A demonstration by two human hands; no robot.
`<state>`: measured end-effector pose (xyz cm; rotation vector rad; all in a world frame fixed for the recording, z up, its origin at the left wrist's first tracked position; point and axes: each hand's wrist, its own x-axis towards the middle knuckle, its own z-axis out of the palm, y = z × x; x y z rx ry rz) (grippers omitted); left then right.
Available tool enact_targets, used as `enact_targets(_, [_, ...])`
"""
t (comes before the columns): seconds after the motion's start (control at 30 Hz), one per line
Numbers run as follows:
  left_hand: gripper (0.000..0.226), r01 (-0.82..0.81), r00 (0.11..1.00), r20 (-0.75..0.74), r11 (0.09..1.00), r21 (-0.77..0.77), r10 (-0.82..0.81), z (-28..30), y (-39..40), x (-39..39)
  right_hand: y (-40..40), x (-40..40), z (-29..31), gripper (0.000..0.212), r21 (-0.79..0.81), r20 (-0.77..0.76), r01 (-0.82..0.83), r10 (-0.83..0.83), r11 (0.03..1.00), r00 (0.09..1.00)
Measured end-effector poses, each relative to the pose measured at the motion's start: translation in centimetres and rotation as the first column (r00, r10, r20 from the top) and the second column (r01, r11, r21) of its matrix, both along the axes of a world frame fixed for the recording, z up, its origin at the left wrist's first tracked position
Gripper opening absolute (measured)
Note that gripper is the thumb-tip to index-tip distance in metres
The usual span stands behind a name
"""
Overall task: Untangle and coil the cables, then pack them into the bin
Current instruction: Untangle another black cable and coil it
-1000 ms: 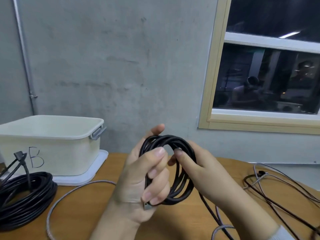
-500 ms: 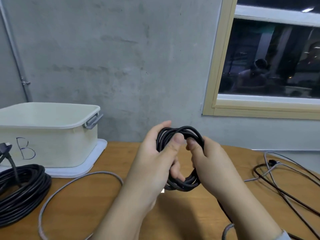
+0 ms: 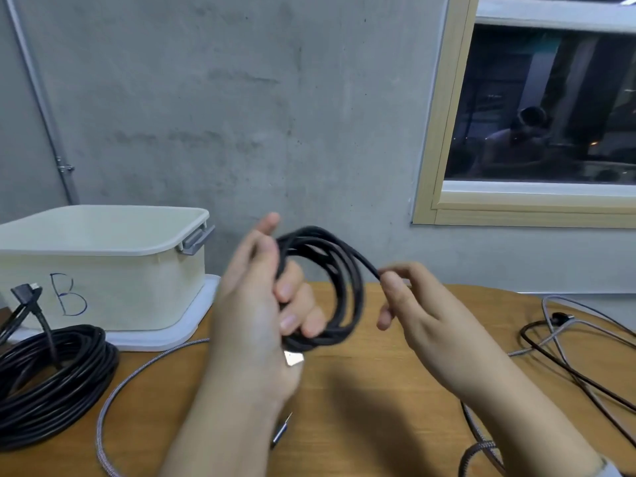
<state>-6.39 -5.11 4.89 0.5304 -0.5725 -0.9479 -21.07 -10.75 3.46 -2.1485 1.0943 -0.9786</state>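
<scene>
Several loops of thin black cable [image 3: 339, 287], gathered into a small coil and held up above the desk [image 3: 361, 401]. Light by the look of it, limp yet springy: loops fanning apart on the free side, likely to sprawl if let go. Smooth jacket, probably a bit slippery. Best gripped across the whole bundle, where all turns cross, not by one strand. Left hand [image 3: 261, 311] curled round the coil's near side, fingers through the middle, a metal plug [image 3: 293, 358] poking out under the palm. Right hand [image 3: 409, 304] pinching the outermost strand between thumb and forefinger, other fingers loosely bent; the cable's course beyond the pinch unclear. Next turn probably laid onto the bundle with light tension to avoid kinks.

Farther left, a bigger black coil [image 3: 51, 376] lying on the desk beside the cream bin [image 3: 103, 270] marked B. Braided grey cable [image 3: 137, 370] curving across the wood; loose tangled cables [image 3: 568, 342] off to the right, not yet sorted.
</scene>
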Motion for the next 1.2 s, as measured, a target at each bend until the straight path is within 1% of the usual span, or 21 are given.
enact_targets(0.1, [0.025,-0.238,0.97,-0.032,0.971,0.029,0.239,0.2,0.4,2.7,-1.1,-1.3,-0.4,0.016,-0.082,-0.175,0.062,-0.075,0.995,0.982])
enact_targets(0.2, [0.026,-0.386,0.919,-0.06,0.921,0.059,0.389,-0.2,0.5,4.1,-1.2,-1.9,-0.3,0.006,-0.139,-0.303,0.07,-0.109,0.988,0.947])
enact_targets(0.27, [0.023,-0.443,0.894,-0.043,0.893,0.073,0.447,-0.5,0.4,4.2,-0.9,-1.6,-0.3,0.005,-0.204,-0.38,0.056,-0.132,0.977,0.915])
enact_targets(0.33, [0.02,-0.497,0.867,0.001,0.865,0.072,0.498,-0.8,0.2,4.1,-0.3,-0.8,-0.1,0.004,-0.257,-0.414,0.034,-0.141,0.966,0.899])
enact_targets(0.43, [0.017,-0.541,0.841,0.053,0.839,0.058,0.538,-0.9,0.0,4.2,0.9,0.1,0.4,0.015,-0.295,-0.442,-0.018,-0.12,0.955,0.889])
enact_targets(0.5, [0.014,-0.561,0.826,0.096,0.826,0.04,0.556,-1.0,0.0,4.3,1.8,0.4,1.0,0.021,-0.323,-0.461,-0.085,-0.079,0.943,0.884])
enact_targets(0.57, [0.011,-0.597,0.79,0.178,0.802,0.002,0.587,-1.1,-0.1,4.2,2.7,0.9,1.7,0.024,-0.357,-0.493,-0.182,-0.02,0.916,0.87])
enact_targets(0.63, [0.008,-0.621,0.739,0.281,0.781,-0.065,0.612,-1.2,-0.3,3.8,3.3,1.3,2.1,0.024,-0.371,-0.531,-0.244,0.011,0.896,0.847])
enact_targets(0.67, [0.008,-0.622,0.716,0.328,0.777,-0.101,0.616,-1.3,-0.3,3.6,3.5,1.6,2.3,0.022,-0.408,-0.539,-0.272,0.01,0.872,0.842])
enact_targets(0.7, [0.011,-0.612,0.7,0.368,0.78,-0.133,0.612,-1.4,-0.4,3.5,3.2,1.9,2.2,0.02,-0.48,-0.55,-0.3,-0.016,0.825,0.835])
enact_targets(0.73, [0.018,-0.593,0.69,0.406,0.789,-0.16,0.6,-1.6,-0.4,3.3,3.2,2.0,2.2,0.016,-0.528,-0.532,-0.293,-0.041,0.797,0.846])
enact_targets(0.8, [0.029,-0.537,0.663,0.5,0.819,-0.201,0.557,-1.9,-0.4,3.0,3.3,2.0,2.1,0.009,-0.604,-0.457,-0.292,-0.023,0.742,0.889])
enact_targets(0.83, [0.033,-0.502,0.65,0.547,0.839,-0.212,0.527,-2.1,-0.5,2.8,3.2,2.1,2.0,0.01,-0.639,-0.446,-0.292,-0.033,0.711,0.895])
enact_targets(0.87, [0.037,-0.461,0.645,0.586,0.862,-0.213,0.49,-2.2,-0.6,2.6,3.3,2.1,1.9,0.015,-0.668,-0.439,-0.296,-0.041,0.683,0.898])
enact_targets(0.93, [0.048,-0.371,0.659,0.637,0.91,-0.185,0.398,-2.5,-0.8,2.2,3.5,2.0,2.1,0.025,-0.716,-0.386,-0.276,-0.035,0.641,0.922])
enact_targets(1.0, [0.058,-0.274,0.67,0.678,0.95,-0.151,0.301,-2.8,-1.0,1.9,3.5,1.8,2.4,0.025,-0.736,-0.325,-0.232,-0.031,0.636,0.945])
enact_targets(1.07, [0.065,-0.176,0.649,0.731,0.976,-0.129,0.213,-3.0,-1.0,1.5,3.4,1.4,2.6,0.023,-0.74,-0.276,-0.18,-0.049,0.648,0.96])
enact_targets(1.13, [0.069,-0.087,0.64,0.757,0.991,-0.098,0.131,-3.1,-0.7,0.9,3.2,0.9,2.8,0.026,-0.717,-0.235,-0.135,-0.054,0.684,0.971])
enact_targets(1.2, [0.07,-0.042,0.623,0.778,0.997,-0.072,0.082,-3.1,-0.4,0.3,2.9,0.6,2.8,0.028,-0.675,-0.18,-0.106,-0.025,0.73,0.983])
